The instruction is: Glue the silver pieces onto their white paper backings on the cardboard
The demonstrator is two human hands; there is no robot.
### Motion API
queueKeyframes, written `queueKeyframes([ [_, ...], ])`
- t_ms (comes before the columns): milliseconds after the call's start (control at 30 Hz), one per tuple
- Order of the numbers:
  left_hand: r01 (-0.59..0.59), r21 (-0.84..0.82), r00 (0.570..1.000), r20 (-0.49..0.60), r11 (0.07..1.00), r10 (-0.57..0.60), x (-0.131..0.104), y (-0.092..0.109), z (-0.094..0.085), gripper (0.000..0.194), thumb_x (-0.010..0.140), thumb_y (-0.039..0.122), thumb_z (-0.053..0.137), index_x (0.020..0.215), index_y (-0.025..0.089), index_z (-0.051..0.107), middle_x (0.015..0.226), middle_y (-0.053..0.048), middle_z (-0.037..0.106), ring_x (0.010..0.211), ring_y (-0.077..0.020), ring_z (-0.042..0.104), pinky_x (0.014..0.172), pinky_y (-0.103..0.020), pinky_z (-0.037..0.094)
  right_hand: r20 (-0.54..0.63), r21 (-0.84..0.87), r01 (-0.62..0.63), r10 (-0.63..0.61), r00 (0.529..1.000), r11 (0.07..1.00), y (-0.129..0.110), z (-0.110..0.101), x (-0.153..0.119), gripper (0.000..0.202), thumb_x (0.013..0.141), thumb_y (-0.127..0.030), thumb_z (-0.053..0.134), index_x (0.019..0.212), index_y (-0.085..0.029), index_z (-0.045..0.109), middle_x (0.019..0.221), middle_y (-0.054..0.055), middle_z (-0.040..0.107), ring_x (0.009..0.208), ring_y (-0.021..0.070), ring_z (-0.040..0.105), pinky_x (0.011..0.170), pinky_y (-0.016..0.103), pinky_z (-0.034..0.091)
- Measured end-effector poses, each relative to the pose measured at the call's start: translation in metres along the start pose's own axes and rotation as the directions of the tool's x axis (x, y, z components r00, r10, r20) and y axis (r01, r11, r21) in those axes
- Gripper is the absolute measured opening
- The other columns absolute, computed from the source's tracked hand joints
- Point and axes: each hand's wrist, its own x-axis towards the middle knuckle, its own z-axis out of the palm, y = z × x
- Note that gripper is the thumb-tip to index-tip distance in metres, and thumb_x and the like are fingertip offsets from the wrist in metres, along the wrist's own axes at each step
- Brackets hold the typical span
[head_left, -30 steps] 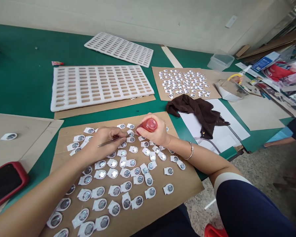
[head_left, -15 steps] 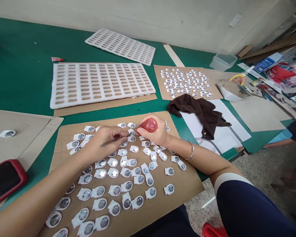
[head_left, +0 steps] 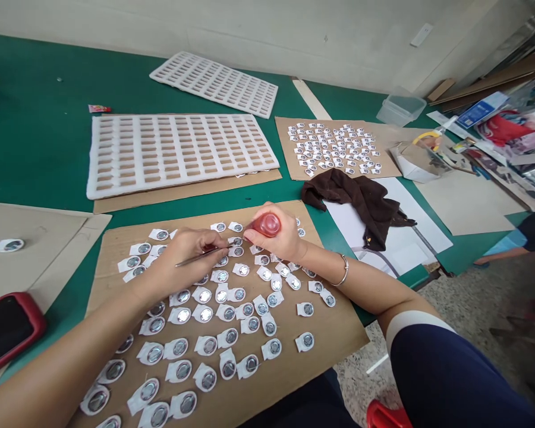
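My left hand (head_left: 185, 255) is closed on a thin metal tool (head_left: 194, 258) that looks like tweezers. Its tip reaches a small round silver disc on a white tabbed backing (head_left: 237, 242). Around a red translucent squeeze bottle (head_left: 267, 224) the fingers of my right hand (head_left: 285, 241) are wrapped, with the bottle tilted and its narrow end pointing at the same disc. Whether that end touches the disc I cannot tell. Under both hands lies a cardboard sheet (head_left: 289, 362) bearing many more such discs in loose rows; my hands and forearms cover some of them.
White slotted foam trays (head_left: 147, 148) lie beyond the cardboard. A second board of discs (head_left: 283, 134) is at the back right, near a brown cloth (head_left: 352, 199) and a clear plastic box (head_left: 401, 110). A red-cased phone (head_left: 38, 315) sits left. Another person's arm (head_left: 502, 255) shows at right.
The camera view has shifted slightly. Both hands keep their holds and stay at the same disc.
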Motion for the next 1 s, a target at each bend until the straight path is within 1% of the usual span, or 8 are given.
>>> queueKeyframes([
  [133,0.005,-0.021,1.000,-0.001,1.000,-0.005,-0.0002,-0.0012,0.0004,0.017,0.084,0.034,0.059,0.085,0.019,0.069,0.080,-0.004,0.071,0.068,-0.0154,0.063,0.060,-0.025,0.050,0.027,-0.018,-0.008,0.008,1.000,1.000,-0.0004,-0.0005,-0.0010,0.026,0.075,-0.038,0.074,0.083,-0.023,0.054,0.078,0.000,0.064,0.071,0.0158,0.061,0.069,0.034,0.053],
  [300,0.009,-0.035,1.000,0.001,0.999,-0.009,-0.0005,-0.0008,0.0004,0.016,0.085,0.032,0.059,0.084,0.019,0.068,0.080,-0.004,0.071,0.068,-0.0150,0.063,0.059,-0.025,0.049,0.022,-0.010,0.018,-0.017,1.000,1.000,-0.0027,-0.0004,-0.0018,0.025,0.074,-0.036,0.075,0.083,-0.023,0.055,0.077,0.000,0.064,0.071,0.0157,0.061,0.070,0.034,0.052],
  [500,0.041,-0.044,0.999,-0.003,0.998,-0.041,-0.0005,0.0025,0.0009,0.014,0.084,0.030,0.059,0.082,0.019,0.068,0.080,-0.004,0.071,0.068,-0.0154,0.063,0.060,-0.026,0.050,0.037,-0.044,-0.016,0.017,0.999,0.999,-0.0041,-0.0005,-0.0012,0.025,0.076,-0.039,0.073,0.084,-0.023,0.055,0.078,0.000,0.065,0.073,0.0162,0.062,0.072,0.035,0.053],
  [700,0.038,-0.050,0.999,0.009,0.998,-0.038,-0.0011,-0.0007,0.0007,0.015,0.086,0.031,0.059,0.085,0.019,0.068,0.081,-0.004,0.070,0.069,-0.0154,0.063,0.059,-0.025,0.050,0.044,-0.004,0.000,0.000,0.999,1.000,-0.0044,-0.0008,-0.0018,0.025,0.076,-0.036,0.074,0.084,-0.023,0.055,0.078,0.000,0.065,0.072,0.0160,0.062,0.070,0.034,0.052],
  [833,0.045,-0.068,0.999,0.013,0.997,-0.044,-0.0009,-0.0021,0.0007,0.014,0.085,0.030,0.060,0.084,0.019,0.068,0.079,-0.003,0.070,0.068,-0.0146,0.063,0.058,-0.024,0.049,0.057,-0.006,-0.031,0.032,0.998,0.999,-0.0037,0.0001,-0.0028,0.026,0.075,-0.038,0.074,0.084,-0.024,0.054,0.079,0.000,0.065,0.073,0.0163,0.062,0.071,0.035,0.053],
  [1000,0.060,-0.070,0.998,-0.004,0.996,-0.061,0.0000,-0.0016,0.0010,0.015,0.083,0.032,0.061,0.084,0.018,0.068,0.081,-0.004,0.072,0.070,-0.0152,0.064,0.061,-0.025,0.051,0.022,0.001,-0.079,0.079,0.997,0.997,-0.0051,-0.0008,-0.0019,0.025,0.076,-0.039,0.073,0.082,-0.023,0.054,0.078,-0.001,0.064,0.070,0.0145,0.062,0.069,0.032,0.052],
])
